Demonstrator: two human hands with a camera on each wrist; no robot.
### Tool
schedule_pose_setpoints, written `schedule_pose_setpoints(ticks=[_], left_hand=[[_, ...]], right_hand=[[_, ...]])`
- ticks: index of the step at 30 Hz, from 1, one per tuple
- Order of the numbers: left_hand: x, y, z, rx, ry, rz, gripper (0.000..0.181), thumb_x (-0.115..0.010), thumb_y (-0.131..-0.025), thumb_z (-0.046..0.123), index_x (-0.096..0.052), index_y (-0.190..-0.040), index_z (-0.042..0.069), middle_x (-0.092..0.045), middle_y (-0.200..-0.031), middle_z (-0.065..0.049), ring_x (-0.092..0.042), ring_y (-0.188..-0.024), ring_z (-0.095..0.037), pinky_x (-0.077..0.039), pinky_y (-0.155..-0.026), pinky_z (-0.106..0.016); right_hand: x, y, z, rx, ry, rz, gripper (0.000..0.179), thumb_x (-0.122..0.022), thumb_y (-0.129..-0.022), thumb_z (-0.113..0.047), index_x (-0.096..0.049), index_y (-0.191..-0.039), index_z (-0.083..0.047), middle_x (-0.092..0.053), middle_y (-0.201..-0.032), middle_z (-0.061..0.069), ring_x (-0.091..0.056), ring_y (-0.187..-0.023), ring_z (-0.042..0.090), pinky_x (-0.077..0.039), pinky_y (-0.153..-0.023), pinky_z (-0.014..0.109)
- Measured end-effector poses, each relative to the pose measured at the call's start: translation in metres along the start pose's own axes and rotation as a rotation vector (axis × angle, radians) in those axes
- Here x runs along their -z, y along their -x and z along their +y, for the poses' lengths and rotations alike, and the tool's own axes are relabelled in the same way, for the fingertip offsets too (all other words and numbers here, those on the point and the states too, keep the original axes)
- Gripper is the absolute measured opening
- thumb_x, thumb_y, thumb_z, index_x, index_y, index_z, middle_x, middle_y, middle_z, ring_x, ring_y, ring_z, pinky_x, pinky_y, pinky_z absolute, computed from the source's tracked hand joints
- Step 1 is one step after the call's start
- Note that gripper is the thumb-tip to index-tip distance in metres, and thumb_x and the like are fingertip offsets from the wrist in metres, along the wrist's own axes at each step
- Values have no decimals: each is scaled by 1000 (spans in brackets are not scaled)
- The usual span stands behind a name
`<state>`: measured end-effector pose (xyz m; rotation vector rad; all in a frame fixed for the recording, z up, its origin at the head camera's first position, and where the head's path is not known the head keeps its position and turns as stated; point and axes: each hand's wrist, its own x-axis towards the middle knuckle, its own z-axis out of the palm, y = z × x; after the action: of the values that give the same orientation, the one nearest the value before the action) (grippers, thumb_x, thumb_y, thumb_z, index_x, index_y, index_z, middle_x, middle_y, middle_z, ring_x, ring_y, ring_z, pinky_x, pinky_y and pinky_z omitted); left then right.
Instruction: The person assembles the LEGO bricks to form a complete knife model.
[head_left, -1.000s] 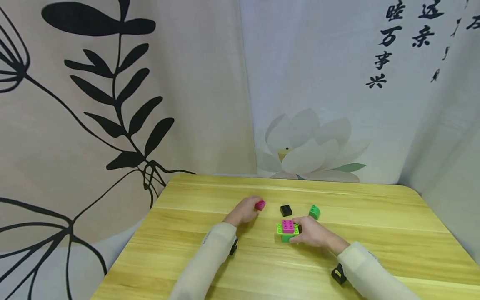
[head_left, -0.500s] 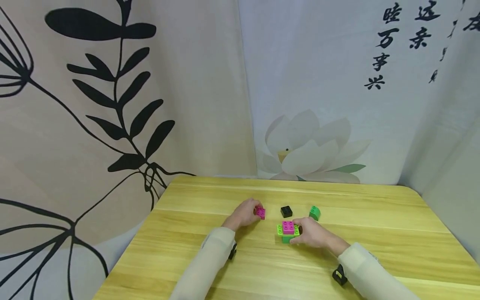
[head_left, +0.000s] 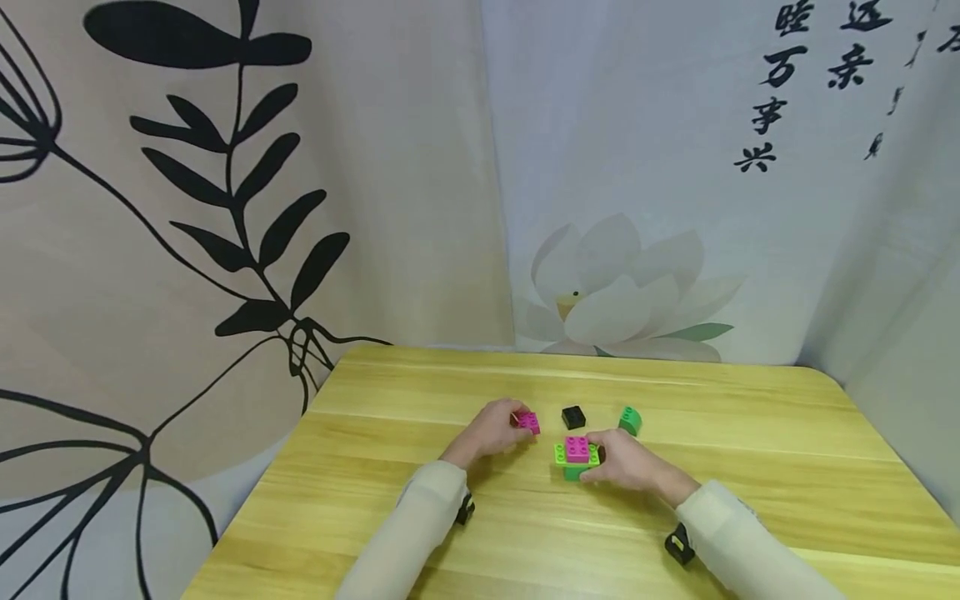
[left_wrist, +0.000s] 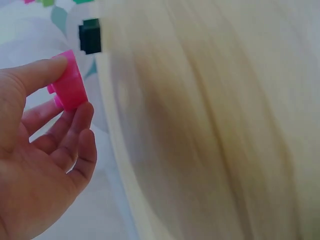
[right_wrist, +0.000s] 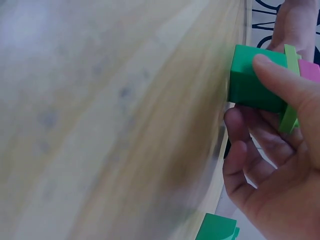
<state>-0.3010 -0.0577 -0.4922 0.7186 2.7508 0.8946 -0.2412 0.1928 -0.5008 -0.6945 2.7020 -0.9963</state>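
My left hand pinches a pink toy building brick between thumb and fingers, to the left of the black brick. In the left wrist view this pink brick is held by its edges, studs facing the palm. My right hand grips a small stack from its right side. A green block forms the stack's base, a lime plate lies across it, and another pink brick sits on top. The right thumb lies against the green block; the fingers are partly hidden behind the stack.
Behind the stack a black brick lies on the wooden table. Farther right is a green brick with a rounded side. A printed curtain hangs beyond the table's far edge.
The pink brick in my left hand has turned so its studs show, and has shifted slightly right, towards the stack. My right hand keeps its grip on the stack in about the same place.
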Motion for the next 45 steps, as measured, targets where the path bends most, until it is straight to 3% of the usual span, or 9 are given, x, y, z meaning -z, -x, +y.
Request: schedule_pose_setpoints(ticks=[3, 10, 19, 24, 35, 41, 45], left_hand=[[1, 3, 9, -23, 34, 13, 39, -71, -85, 23, -62, -119, 6, -59, -98, 2, -55, -88, -11, -47, -78, -24], [-1, 12, 27, -85, 16, 37, 38, -69, -86, 27, -62, -118, 8, -57, -98, 4, -55, -94, -14, -46, -80, -24], [-8, 16, 41, -162, 82, 83, 36, -70, -86, 31, -64, -117, 12, -58, -101, 8, -55, -95, -11, -45, -81, -24], [-12, 17, 51, -211, 88, 80, 35, -71, -85, 31, -65, -115, 14, -57, -101, 10, -53, -93, -7, -44, -81, -23], [-18, 18, 59, -275, 93, 40, 30, -69, -87, 30, -65, -113, 17, -58, -97, 13, -57, -93, -13, -44, -74, -19], [-19, 18, 60, -255, 124, -1, 29, -68, -87, 32, -65, -113, 20, -62, -96, 15, -57, -78, -7, -45, -70, -18], [-20, 18, 60, -241, 114, -3, 29, -68, -87, 32, -66, -113, 20, -62, -95, 15, -57, -77, -4, -46, -70, -19]], right_hand=[[1, 0, 0, -10, -7, 2, 32, -79, -77, -24, -63, -102, -12, -56, -75, -7, -47, -62, 8, -41, -52, 23], [1, 1, 2, -5, -49, -13, 37, -79, -77, -22, -63, -108, -10, -60, -82, -9, -53, -67, 11, -47, -59, 25], [1, 1, 3, 18, -16, -11, 29, -78, -78, -24, -63, -100, -15, -57, -75, -8, -49, -62, 8, -43, -53, 23], [2, 2, 4, 39, 12, 4, 27, -79, -78, -26, -63, -98, -17, -53, -70, -8, -46, -58, 6, -40, -50, 22], [1, 1, 4, 56, 14, 10, 25, -80, -77, -26, -62, -92, -18, -50, -64, -8, -43, -54, 4, -38, -47, 22], [1, 1, 3, 48, 5, -2, 33, -79, -77, -25, -65, -105, -15, -51, -64, -8, -43, -54, 5, -38, -47, 22], [1, 1, 2, 39, 7, 1, 37, -80, -77, -24, -65, -109, -14, -50, -63, -8, -43, -53, 5, -37, -46, 22]])
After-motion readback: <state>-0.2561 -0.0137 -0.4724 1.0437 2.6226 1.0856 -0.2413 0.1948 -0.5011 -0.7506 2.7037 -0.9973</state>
